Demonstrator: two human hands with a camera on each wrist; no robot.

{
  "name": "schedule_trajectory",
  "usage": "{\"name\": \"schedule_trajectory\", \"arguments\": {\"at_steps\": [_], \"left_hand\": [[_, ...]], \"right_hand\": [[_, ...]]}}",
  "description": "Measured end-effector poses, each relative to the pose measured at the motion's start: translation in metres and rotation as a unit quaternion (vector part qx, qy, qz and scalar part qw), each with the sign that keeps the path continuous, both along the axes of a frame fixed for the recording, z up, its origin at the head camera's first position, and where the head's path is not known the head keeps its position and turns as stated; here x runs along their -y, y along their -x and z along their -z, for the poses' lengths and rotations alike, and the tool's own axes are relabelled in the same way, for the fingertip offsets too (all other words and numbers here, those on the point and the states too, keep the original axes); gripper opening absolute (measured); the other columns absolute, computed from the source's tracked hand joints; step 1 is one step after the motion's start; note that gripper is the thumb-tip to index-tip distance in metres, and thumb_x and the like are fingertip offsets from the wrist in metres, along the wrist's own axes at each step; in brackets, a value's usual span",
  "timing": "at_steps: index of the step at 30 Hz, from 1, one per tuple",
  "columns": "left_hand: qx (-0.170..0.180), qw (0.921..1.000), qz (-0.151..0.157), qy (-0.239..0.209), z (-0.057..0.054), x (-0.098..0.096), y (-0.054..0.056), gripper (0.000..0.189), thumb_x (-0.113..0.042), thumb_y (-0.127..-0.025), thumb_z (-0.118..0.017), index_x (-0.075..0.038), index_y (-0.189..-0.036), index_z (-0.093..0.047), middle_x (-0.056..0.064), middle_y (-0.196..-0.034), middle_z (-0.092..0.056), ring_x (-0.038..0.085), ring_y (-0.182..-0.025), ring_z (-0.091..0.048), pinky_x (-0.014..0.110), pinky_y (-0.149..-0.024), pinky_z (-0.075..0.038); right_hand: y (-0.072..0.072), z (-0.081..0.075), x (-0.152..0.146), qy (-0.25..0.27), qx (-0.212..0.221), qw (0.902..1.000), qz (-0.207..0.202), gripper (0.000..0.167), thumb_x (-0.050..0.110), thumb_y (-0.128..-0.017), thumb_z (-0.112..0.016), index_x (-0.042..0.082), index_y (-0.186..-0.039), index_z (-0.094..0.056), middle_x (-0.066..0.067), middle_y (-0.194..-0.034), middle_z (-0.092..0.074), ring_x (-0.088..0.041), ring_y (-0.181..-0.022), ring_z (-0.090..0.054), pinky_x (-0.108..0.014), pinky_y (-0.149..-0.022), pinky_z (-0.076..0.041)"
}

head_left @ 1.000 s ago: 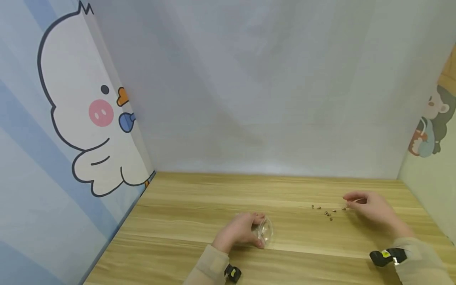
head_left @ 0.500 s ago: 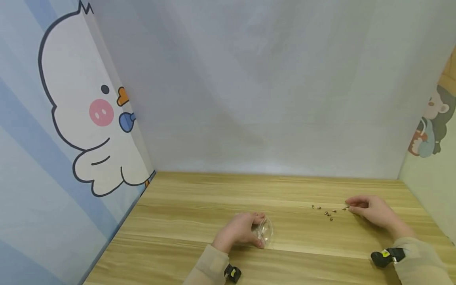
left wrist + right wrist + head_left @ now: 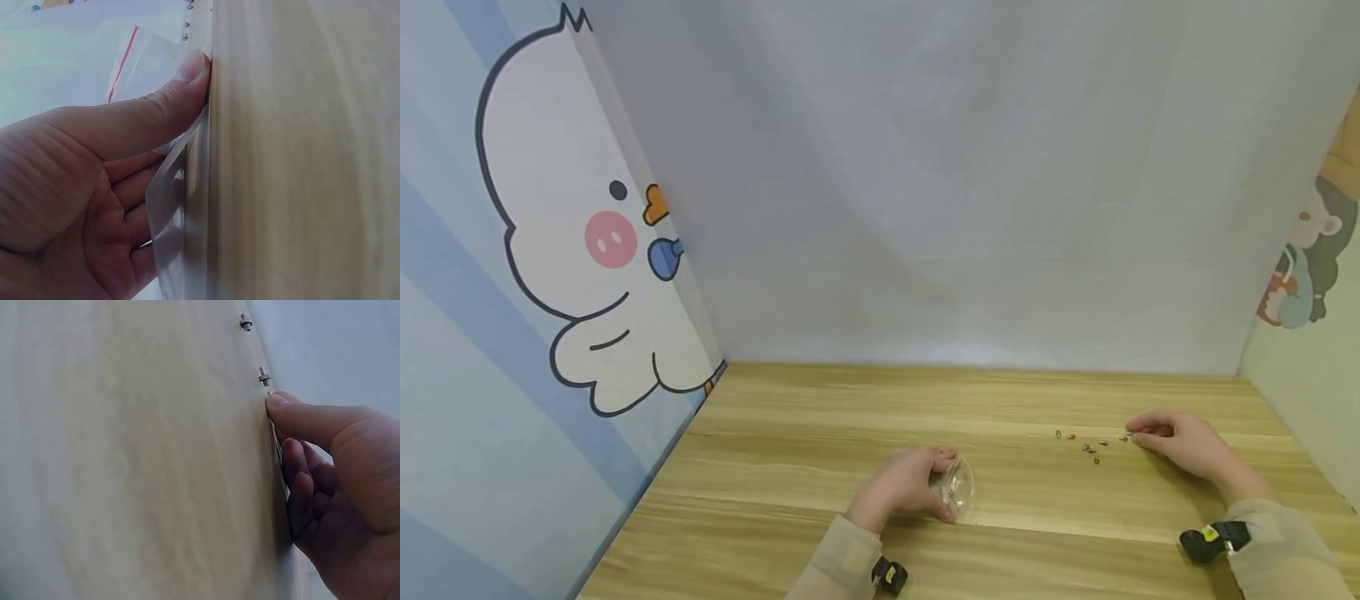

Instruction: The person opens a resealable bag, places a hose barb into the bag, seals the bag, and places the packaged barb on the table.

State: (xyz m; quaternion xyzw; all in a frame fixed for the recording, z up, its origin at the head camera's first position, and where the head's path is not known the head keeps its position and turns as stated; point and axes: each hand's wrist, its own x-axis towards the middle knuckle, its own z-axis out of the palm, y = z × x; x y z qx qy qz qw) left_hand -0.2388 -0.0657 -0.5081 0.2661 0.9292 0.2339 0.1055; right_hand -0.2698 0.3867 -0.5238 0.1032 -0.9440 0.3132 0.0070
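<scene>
My left hand (image 3: 906,483) holds a clear zip bag (image 3: 958,487) at the middle front of the table, its mouth spread between thumb and fingers. In the left wrist view, a red line runs along one edge of the zip bag (image 3: 140,69). Far to the right, my right hand (image 3: 1187,446) is down at the tabletop, thumb and index finger pinching a small metal fitting, mostly hidden by the fingertips. Just beyond them in the right wrist view stands another ridged metal fitting (image 3: 265,377), with a second metal fitting (image 3: 246,323) farther off.
Several more small metal fittings (image 3: 1088,449) lie scattered on the wood-grain table (image 3: 820,408) between the hands, nearer the right one. A pale grey backdrop (image 3: 955,208) rises behind the table, and printed cartoon panels (image 3: 550,167) flank it on both sides.
The right hand has shifted slightly right and toward the front, its fingertips closing on a fitting at the table. My left hand and the bag have stayed put.
</scene>
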Motion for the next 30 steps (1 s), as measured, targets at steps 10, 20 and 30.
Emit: {"name": "schedule_trajectory", "arguments": {"at_steps": [10, 20, 30], "left_hand": [[0.003, 1.0000, -0.003, 0.001, 0.0014, -0.0003, -0.0003, 0.084, -0.027, -0.067, -0.101, -0.011, -0.142, -0.069, -0.005, -0.155, -0.058, 0.024, -0.146, -0.052, 0.040, -0.125, -0.037], [-0.004, 1.0000, -0.004, 0.002, -0.0005, 0.0004, -0.0010, 0.084, -0.028, -0.066, -0.102, -0.011, -0.141, -0.069, -0.005, -0.154, -0.059, 0.025, -0.146, -0.052, 0.041, -0.125, -0.038], [-0.005, 0.9999, -0.005, 0.008, 0.0010, 0.0006, -0.0006, 0.083, -0.028, -0.066, -0.102, -0.013, -0.141, -0.070, -0.006, -0.154, -0.059, 0.025, -0.146, -0.053, 0.041, -0.125, -0.038]], "right_hand": [[0.0008, 0.0008, -0.0012, -0.006, 0.001, 1.0000, 0.003, 0.017, 0.019, -0.103, -0.073, 0.004, -0.111, -0.078, -0.005, -0.103, -0.076, -0.019, -0.092, -0.066, -0.033, -0.077, -0.053], [0.0007, -0.0017, 0.0004, -0.010, -0.001, 0.9999, -0.001, 0.017, 0.018, -0.104, -0.071, 0.004, -0.111, -0.077, -0.008, -0.104, -0.075, -0.021, -0.092, -0.067, -0.044, -0.082, -0.055], [0.0002, 0.0034, -0.0019, -0.019, -0.010, 0.9998, 0.003, 0.016, 0.020, -0.105, -0.070, 0.007, -0.110, -0.078, -0.013, -0.111, -0.076, -0.027, -0.100, -0.068, -0.052, -0.088, -0.055]]}}
